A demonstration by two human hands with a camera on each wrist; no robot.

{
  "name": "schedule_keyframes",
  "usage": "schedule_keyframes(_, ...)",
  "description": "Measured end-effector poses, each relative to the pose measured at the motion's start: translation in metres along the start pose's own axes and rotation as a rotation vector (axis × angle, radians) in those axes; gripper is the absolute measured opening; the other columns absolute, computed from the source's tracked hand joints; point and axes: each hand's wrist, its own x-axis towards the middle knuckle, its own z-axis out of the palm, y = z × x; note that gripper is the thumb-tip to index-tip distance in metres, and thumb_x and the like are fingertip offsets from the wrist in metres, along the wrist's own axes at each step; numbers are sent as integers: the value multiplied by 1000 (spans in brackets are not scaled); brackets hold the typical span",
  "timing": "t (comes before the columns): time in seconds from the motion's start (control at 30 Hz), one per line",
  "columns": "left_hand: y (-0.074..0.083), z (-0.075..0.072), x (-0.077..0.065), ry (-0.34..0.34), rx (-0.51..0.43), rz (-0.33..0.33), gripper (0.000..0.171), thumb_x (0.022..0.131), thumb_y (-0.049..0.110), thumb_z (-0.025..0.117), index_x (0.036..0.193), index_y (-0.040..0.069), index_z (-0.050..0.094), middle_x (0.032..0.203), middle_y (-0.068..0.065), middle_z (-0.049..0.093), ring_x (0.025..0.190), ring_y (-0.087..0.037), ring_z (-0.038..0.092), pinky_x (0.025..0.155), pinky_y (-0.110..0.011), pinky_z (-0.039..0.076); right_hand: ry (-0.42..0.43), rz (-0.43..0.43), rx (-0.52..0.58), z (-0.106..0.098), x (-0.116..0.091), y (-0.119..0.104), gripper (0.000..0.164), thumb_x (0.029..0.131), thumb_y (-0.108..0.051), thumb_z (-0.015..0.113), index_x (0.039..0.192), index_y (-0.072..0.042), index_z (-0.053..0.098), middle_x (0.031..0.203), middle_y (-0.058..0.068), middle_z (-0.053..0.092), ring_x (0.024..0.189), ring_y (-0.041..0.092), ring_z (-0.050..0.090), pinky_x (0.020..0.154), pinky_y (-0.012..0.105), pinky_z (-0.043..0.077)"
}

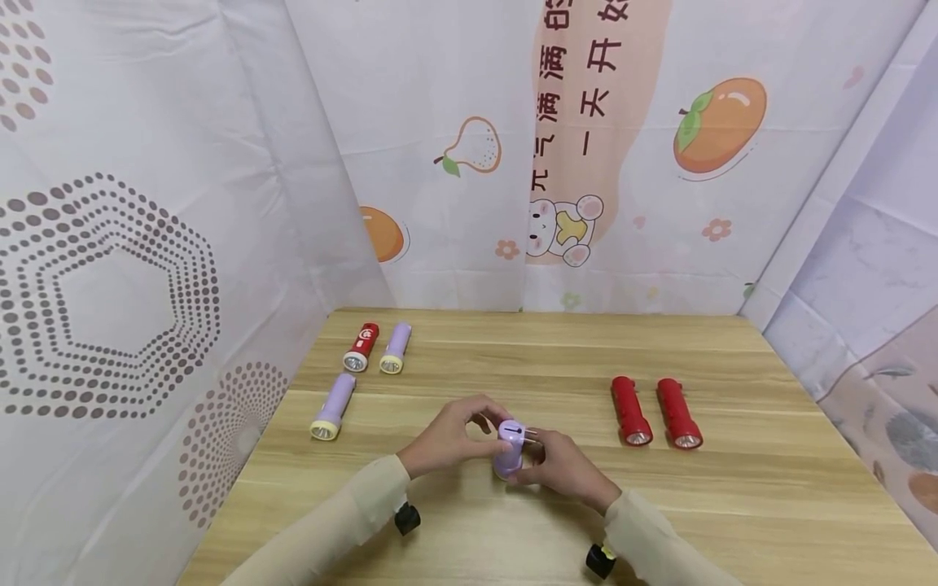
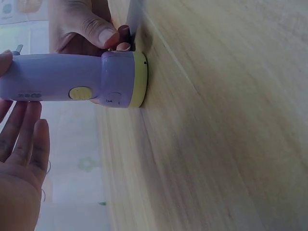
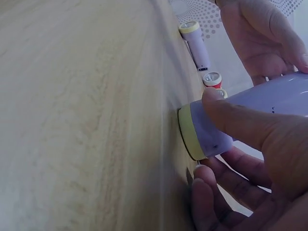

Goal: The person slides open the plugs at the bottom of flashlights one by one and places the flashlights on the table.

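Note:
A lilac flashlight (image 1: pixel 507 462) stands upright in the middle, its yellow lens rim (image 2: pixel 140 80) facing down right at the tabletop. Two metal plug prongs (image 1: pixel 531 436) stick out sideways near its tail, toward the right. My left hand (image 1: pixel 456 438) pinches the tail end between thumb and fingers. Lower down, my right hand (image 1: pixel 563 467) grips the wide head; in the right wrist view its thumb (image 3: pixel 231 113) lies across the head, with the fingers on the opposite side. A yellow switch (image 2: pixel 80 93) shows on the body in the left wrist view.
To the left lie a red flashlight with a white rim (image 1: pixel 361 347) and two lilac ones, one beside it (image 1: pixel 396 347) and one nearer (image 1: pixel 334 406). Two red flashlights, one (image 1: pixel 631 410) beside the other (image 1: pixel 679 413), lie to the right. Printed curtains (image 1: pixel 440 73) border the wooden table (image 1: pixel 513 350).

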Motion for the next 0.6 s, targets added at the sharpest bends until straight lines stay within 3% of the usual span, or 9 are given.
schedule_keyframes(0.3, 2, -1, -1, 26, 15, -12, 34, 89, 33, 83, 119, 23, 71, 115, 13, 70, 101, -11, 65, 89, -40, 55, 3, -13, -24, 1, 0, 3, 47, 83, -30, 88, 125, -15, 71, 93, -2, 66, 78, 15, 54, 63, 25, 44)
schedule_keyframes(0.47, 0, -3, 2, 79, 24, -50, 31, 91, 34, 81, 118, 23, 73, 111, 13, 71, 97, -12, 66, 89, -45, 55, 12, -26, -32, 1, 1, 7, 40, 87, -30, 84, 120, -11, 73, 92, -3, 66, 79, 12, 56, 67, 25, 46)
schedule_keyframes(0.6, -3, -4, 8, 114, -3, -111, 29, 91, 35, 81, 116, 24, 73, 108, 13, 72, 95, -12, 66, 90, -48, 54, 23, -26, -13, 1, 0, 8, 43, 90, -29, 81, 124, -5, 71, 94, -2, 68, 79, 13, 58, 66, 24, 48)
